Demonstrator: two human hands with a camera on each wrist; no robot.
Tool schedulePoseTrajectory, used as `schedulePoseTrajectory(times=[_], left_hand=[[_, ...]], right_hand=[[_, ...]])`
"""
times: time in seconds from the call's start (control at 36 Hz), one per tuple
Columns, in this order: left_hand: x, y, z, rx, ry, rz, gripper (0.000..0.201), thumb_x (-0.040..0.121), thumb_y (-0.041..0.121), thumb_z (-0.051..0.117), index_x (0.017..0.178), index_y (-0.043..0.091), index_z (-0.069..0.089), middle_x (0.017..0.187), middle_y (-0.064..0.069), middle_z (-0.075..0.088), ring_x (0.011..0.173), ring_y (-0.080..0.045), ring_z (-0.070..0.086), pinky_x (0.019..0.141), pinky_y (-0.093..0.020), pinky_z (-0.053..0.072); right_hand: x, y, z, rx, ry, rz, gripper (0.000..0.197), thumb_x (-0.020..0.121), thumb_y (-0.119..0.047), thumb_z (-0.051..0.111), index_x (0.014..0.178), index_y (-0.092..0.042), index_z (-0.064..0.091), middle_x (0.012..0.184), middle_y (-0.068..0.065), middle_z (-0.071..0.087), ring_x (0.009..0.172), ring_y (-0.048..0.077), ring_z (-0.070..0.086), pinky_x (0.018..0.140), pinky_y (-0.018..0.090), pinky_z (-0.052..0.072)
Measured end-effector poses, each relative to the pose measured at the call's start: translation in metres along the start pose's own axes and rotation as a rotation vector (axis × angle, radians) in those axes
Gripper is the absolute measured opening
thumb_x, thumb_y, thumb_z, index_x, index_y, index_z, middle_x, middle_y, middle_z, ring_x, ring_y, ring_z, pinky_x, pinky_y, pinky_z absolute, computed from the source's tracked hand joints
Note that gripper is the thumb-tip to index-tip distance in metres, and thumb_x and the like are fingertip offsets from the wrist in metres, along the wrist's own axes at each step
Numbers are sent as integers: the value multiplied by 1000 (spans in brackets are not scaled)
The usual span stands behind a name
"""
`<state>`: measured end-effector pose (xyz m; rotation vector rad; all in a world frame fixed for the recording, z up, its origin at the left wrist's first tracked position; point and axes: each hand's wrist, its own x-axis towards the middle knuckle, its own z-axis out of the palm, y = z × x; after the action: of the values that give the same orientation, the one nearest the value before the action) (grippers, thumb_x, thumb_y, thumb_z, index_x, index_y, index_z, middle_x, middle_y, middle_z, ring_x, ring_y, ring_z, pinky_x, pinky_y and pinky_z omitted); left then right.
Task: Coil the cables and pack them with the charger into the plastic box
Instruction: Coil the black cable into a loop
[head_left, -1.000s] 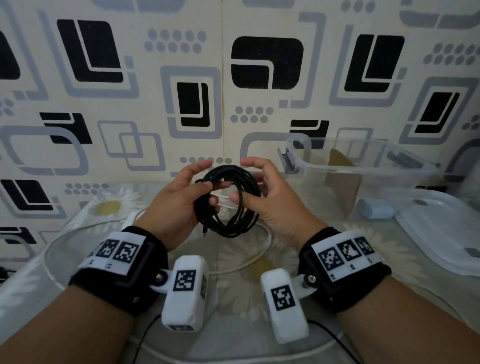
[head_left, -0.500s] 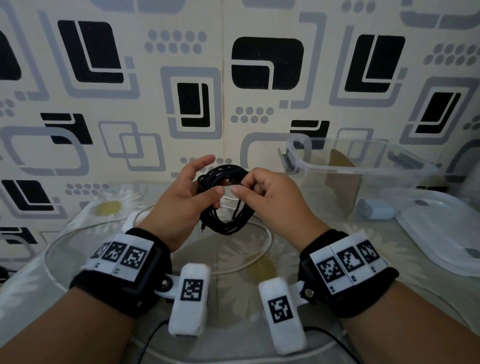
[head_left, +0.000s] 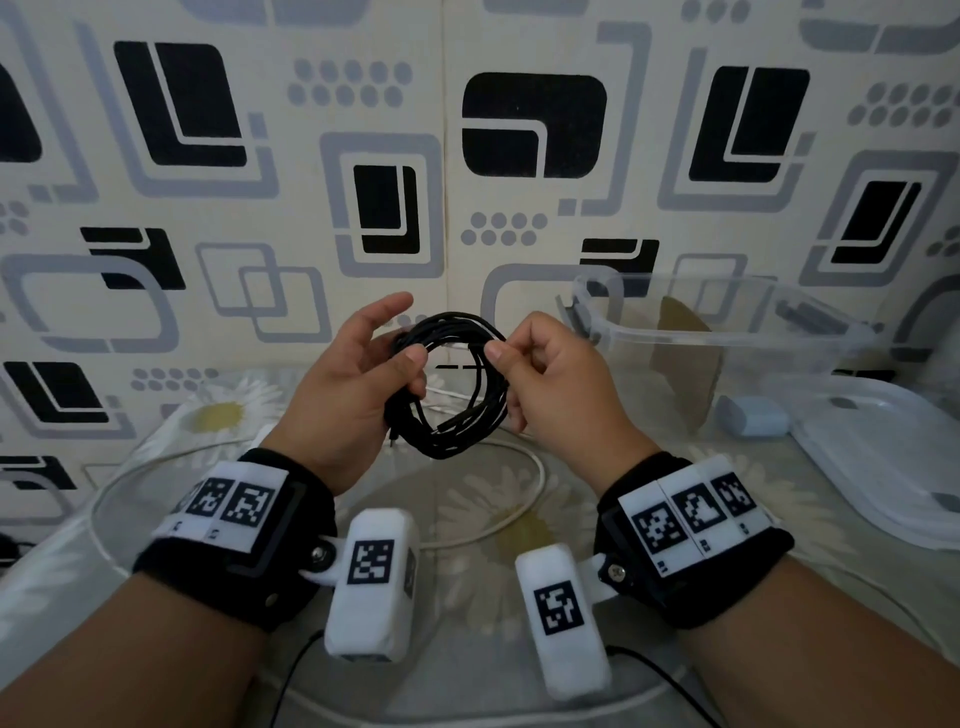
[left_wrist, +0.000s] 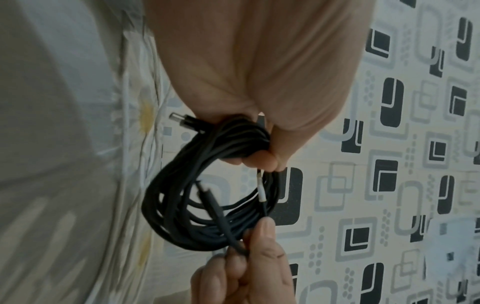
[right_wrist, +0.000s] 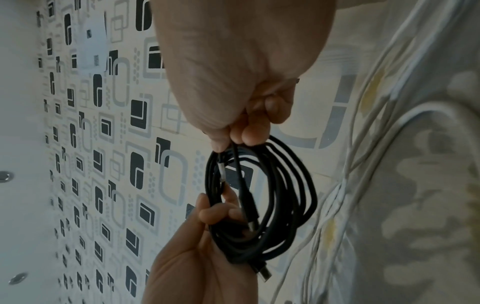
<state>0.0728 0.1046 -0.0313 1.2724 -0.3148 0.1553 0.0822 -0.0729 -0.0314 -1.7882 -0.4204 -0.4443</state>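
A black cable (head_left: 457, 415) is wound into a coil of several loops, held in the air between both hands. My left hand (head_left: 363, 384) grips the coil's left side, thumb across the strands, index finger raised. My right hand (head_left: 540, 374) pinches strands at the coil's right side, near a plug end (left_wrist: 210, 197). A white cable (head_left: 514, 499) lies loose on the flowered cloth below. The clear plastic box (head_left: 727, 338) stands open at the right. A pale blue charger (head_left: 753, 415) lies beside it.
The box's clear lid (head_left: 883, 457) lies at the far right on the cloth. A patterned wall stands close behind. The white cable loops widely across the table (head_left: 156, 467) to the left and under my wrists.
The coil has been turned and lifted slightly between my hands. My right fingers shifted from the coil's front to pinching its right side, and my left index finger lifted off.
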Motion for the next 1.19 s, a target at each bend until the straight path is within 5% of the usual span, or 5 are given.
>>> schedulePoseTrajectory(times=[0.25,0.58,0.83,1.06,1.19], left_hand=[[2,-6,-4,-140,12,-50,47,89,3,52,133,18,51,79,2,58,61,-9,52,69,-23,50],[4,-1,-2,-244,85,-20,40,98,2,45,135,17,50,75,3,55,64,-9,48,67,-21,51],[6,-3,-4,-282,82,-19,38,98,3,44,134,16,49,85,-2,53,65,-9,53,69,-22,52],[5,-7,-1,-99,96,-106,26,93,16,57,118,21,60,109,-2,69,103,-16,68,88,-34,52],[3,-12,-1,50,73,-97,19,90,22,61,108,23,66,97,5,72,97,-13,67,86,-28,52]], right_hand=[[-1,8,-1,17,-27,44,29,85,-20,72,79,-14,44,55,3,56,43,16,54,50,29,48],[-5,12,1,93,-298,324,59,68,-63,67,111,-23,59,100,3,69,68,9,61,63,27,44],[-8,13,6,326,-312,362,16,92,-15,62,107,-11,60,88,1,72,69,14,69,57,25,49],[-5,15,5,313,-189,287,7,92,-13,62,99,-14,62,88,3,71,70,15,68,57,24,49],[-3,15,4,305,-122,235,4,92,-14,62,92,-17,61,86,4,70,68,15,66,56,24,47]])
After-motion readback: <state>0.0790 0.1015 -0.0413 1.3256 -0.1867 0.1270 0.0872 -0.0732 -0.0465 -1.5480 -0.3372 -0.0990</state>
